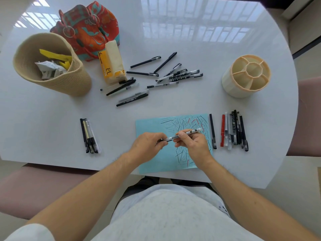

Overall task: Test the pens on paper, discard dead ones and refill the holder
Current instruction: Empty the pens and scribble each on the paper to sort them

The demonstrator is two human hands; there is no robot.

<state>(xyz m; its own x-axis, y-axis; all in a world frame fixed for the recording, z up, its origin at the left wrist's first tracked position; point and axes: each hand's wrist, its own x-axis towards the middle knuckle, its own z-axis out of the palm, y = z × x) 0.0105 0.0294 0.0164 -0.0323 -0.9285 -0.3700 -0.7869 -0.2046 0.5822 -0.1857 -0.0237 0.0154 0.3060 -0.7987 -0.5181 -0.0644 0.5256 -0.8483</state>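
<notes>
A white patterned pen [190,132] is held level over the blue paper [149,126], which is covered in black and red scribbles. My right hand [192,145] grips the pen's barrel. My left hand [147,146] pinches the pen's clear cap end [167,139]. Several untested pens [163,75] lie scattered on the table beyond the paper. Three pens [89,135] lie in a row left of the paper. Several pens [232,130] lie side by side to its right. The cream compartment holder [245,76] stands with nothing in it at the right.
A woven basket [52,66] with crumpled paper and yellow scraps stands at the far left. Behind it lie a colourful fabric bag [90,28] and a yellow tissue pack [112,63]. The white table's front edge [173,176] runs just below the paper.
</notes>
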